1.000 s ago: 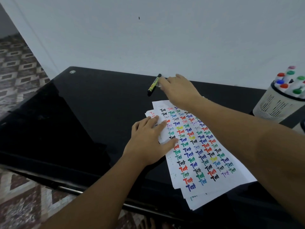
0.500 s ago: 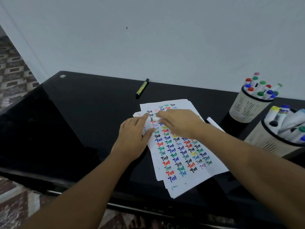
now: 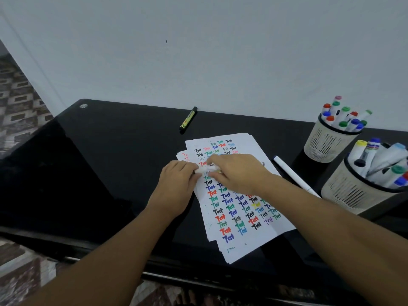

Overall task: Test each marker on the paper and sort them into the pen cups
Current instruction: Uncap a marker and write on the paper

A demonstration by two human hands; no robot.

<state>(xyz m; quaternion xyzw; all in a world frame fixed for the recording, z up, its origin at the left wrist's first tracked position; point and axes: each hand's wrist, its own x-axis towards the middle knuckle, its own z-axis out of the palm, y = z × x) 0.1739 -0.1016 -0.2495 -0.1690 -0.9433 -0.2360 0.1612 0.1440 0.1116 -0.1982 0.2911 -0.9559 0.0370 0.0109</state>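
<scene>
Both hands have come together over the paper [image 3: 242,217] since a moment ago, when the right hand was up by the black and yellow marker [image 3: 188,120] near the back edge of the desk [image 3: 99,162]. That marker lies alone now, with no hand on it.

The left hand [image 3: 176,191] and the right hand [image 3: 236,173] each pinch one end of a small white marker [image 3: 204,169]. It sits between them, just above the top part of the paper, in the middle of the desk. It looks like the cap is being pulled off, or pushed back on. I cannot tell which.

So the step looks like getting this marker ready to test. If the cap comes off, the next move is to write a word in a free spot. Most of the sheet is full of colored words, so the free spot must be picked with care.

Another white marker [image 3: 293,175] lies just beside the right edge of the paper. Two pen cups, the far cup [image 3: 324,144] and the near cup [image 3: 348,193], stand at the right end of the desk, both holding many markers.
</scene>
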